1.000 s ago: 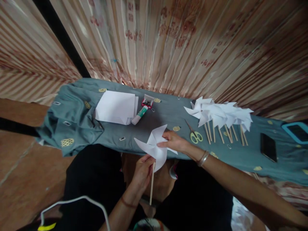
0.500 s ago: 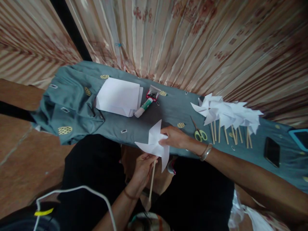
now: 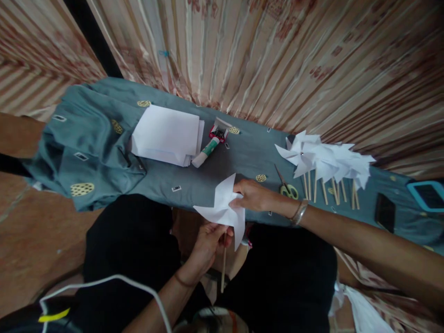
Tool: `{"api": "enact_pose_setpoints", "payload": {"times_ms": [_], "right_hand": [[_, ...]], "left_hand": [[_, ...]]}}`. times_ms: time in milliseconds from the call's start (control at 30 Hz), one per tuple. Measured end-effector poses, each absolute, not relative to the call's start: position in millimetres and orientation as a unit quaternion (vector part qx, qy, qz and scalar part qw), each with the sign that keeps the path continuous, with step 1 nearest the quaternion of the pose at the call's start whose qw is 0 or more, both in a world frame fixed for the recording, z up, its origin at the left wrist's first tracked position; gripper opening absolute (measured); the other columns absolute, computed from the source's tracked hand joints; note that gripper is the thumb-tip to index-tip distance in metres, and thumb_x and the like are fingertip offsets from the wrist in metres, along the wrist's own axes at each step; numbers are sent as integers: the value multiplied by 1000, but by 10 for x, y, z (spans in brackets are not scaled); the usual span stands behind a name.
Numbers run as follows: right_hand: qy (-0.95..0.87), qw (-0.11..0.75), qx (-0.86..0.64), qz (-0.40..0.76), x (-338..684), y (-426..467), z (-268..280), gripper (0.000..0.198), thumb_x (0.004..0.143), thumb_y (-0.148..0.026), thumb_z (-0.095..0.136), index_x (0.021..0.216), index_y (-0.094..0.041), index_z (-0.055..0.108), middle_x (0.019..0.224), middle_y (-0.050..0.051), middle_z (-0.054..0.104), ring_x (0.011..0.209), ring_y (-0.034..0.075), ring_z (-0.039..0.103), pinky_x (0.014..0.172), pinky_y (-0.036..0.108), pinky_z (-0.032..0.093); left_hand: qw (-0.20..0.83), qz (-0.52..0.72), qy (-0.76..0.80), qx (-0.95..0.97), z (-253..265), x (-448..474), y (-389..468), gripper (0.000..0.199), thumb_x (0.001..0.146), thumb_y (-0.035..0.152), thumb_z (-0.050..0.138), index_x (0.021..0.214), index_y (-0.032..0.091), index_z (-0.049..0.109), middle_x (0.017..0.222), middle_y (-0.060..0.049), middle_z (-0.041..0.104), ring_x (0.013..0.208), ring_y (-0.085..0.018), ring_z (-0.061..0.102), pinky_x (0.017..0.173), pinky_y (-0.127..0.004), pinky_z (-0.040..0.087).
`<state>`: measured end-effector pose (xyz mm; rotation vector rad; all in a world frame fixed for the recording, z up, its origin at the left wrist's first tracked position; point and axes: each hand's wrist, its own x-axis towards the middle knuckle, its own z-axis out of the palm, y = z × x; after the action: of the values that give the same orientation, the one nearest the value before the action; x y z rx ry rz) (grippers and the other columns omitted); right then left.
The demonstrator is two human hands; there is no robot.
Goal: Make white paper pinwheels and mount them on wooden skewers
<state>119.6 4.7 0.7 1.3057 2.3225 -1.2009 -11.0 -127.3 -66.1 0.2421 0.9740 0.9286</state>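
Over my lap, at the near edge of the cloth-covered surface, a white paper pinwheel [image 3: 215, 210] is held in both hands. My left hand [image 3: 210, 243] grips its wooden stick [image 3: 223, 268] just under the paper blades, and the stick hangs down below the fingers. From the right, my right hand [image 3: 250, 196] closes over the pinwheel's centre, its thumb on the front and the other fingers partly hidden behind the paper. A pair of scissors [image 3: 288, 190] with light green handles lies just beyond my right wrist.
A stack of white paper [image 3: 166, 134] lies left on the grey-green cloth [image 3: 166, 178]. Beside it are a glue stick [image 3: 205, 152] and a small red box of dark pins [image 3: 218, 132]. Finished pinwheels [image 3: 329, 159], a black phone [image 3: 385, 212] and a blue-edged device [image 3: 428, 195] lie right.
Both hands keep their hold on the pinwheel. Its stick has swung from a slant to nearly upright. The head view has shifted slightly.
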Motion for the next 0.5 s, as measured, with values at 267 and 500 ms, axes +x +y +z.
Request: {"api": "enact_pose_setpoints", "payload": {"times_ms": [267, 500], "right_hand": [[748, 106, 482, -444, 1220, 59, -55, 10, 71, -20, 65, 74, -17, 74, 68, -1, 67, 65, 13, 59, 59, 21, 40], [745, 118, 470, -460, 1182, 89, -23, 14, 73, -17, 65, 82, -18, 75, 69, -2, 68, 66, 13, 61, 60, 21, 40]], "left_hand": [[774, 404, 476, 105, -678, -106, -1251, 33, 60, 42, 74, 48, 13, 61, 41, 0, 50, 38, -7, 40, 46, -23, 24], [778, 401, 473, 105, -714, -106, -1255, 34, 62, 42, 74, 48, 13, 62, 41, -1, 52, 38, -8, 42, 46, -24, 28]]}}
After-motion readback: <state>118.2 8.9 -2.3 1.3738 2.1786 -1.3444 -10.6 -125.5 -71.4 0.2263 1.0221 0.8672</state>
